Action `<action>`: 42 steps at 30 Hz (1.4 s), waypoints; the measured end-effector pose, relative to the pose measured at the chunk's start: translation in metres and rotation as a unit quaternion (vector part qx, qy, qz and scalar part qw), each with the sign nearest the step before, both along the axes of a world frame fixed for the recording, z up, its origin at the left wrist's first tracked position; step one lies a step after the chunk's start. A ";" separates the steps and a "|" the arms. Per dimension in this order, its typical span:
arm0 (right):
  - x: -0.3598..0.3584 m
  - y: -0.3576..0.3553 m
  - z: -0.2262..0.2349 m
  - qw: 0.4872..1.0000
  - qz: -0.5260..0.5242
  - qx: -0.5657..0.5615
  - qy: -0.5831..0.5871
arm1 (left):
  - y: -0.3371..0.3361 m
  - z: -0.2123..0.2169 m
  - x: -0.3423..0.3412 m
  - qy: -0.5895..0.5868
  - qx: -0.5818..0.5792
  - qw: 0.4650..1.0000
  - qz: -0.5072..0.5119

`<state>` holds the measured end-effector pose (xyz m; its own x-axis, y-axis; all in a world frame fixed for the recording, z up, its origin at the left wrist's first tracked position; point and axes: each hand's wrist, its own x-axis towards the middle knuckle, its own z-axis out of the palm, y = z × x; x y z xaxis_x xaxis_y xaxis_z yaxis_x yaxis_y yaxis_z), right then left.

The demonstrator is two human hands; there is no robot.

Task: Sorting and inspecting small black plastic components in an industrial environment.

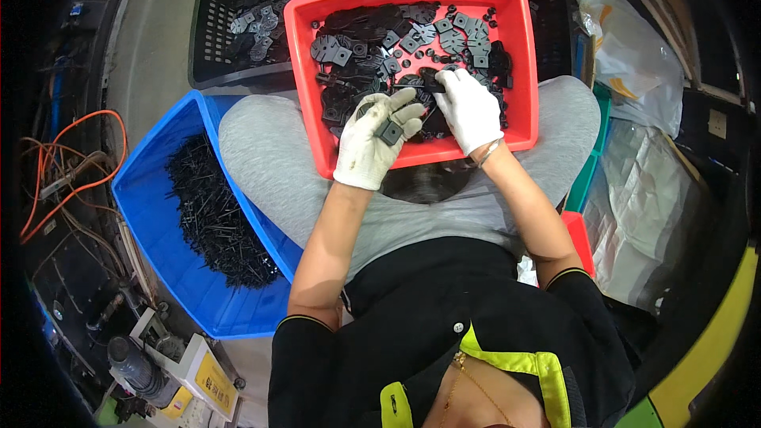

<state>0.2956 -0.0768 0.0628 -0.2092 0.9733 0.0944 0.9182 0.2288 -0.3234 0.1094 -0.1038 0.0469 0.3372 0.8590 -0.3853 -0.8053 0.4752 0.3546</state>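
Observation:
A red plastic tub (533,55) rests across my lap, holding many flat black plastic parts (341,51) with square ends and small black round pieces. Over its near left side, my left hand (369,139) in a white glove is closed around a black plastic part (389,132) whose square end with a small hole shows. My right hand (469,109), also gloved in white, is bent over the tub's near middle. Its thumb and fingers pinch a dark black piece (432,79), partly hidden, whose exact kind I cannot make out.
On my left stands a blue bin (158,246) with many thin black plastic sticks (214,214). Beyond the tub are black perforated crates (212,40) of similar flat parts. Clear plastic bags (634,55) lie at right. An orange cable (119,123) hangs at far left.

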 end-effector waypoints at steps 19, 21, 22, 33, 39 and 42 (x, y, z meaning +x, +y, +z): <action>-0.052 -0.049 0.060 0.676 -0.195 -0.361 0.612 | 0.008 0.038 0.011 -0.102 -0.043 0.992 0.056; -0.052 -0.054 0.051 0.611 -0.200 -0.394 0.657 | 0.009 0.038 0.013 -0.105 -0.043 0.991 0.069; -0.054 -0.054 0.051 0.611 -0.199 -0.395 0.657 | 0.008 0.035 0.013 -0.110 -0.029 0.991 0.074; -0.061 -0.062 0.063 0.576 -0.182 -0.487 0.631 | 0.002 0.027 0.017 -0.048 0.125 0.990 0.047; -0.012 0.002 0.042 0.887 -0.084 -0.293 0.347 | 0.001 0.020 0.009 -0.094 0.047 0.990 0.092; 0.029 0.059 -0.005 0.984 -0.045 0.071 0.160 | 0.006 0.019 0.017 -0.115 0.045 0.990 0.072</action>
<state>0.3242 -0.0174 0.0575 -0.0600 0.9586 0.2785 0.7935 0.2150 -0.5693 0.1266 -0.0974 0.0656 0.2798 0.9315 -0.2324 -0.9265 0.3255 0.1890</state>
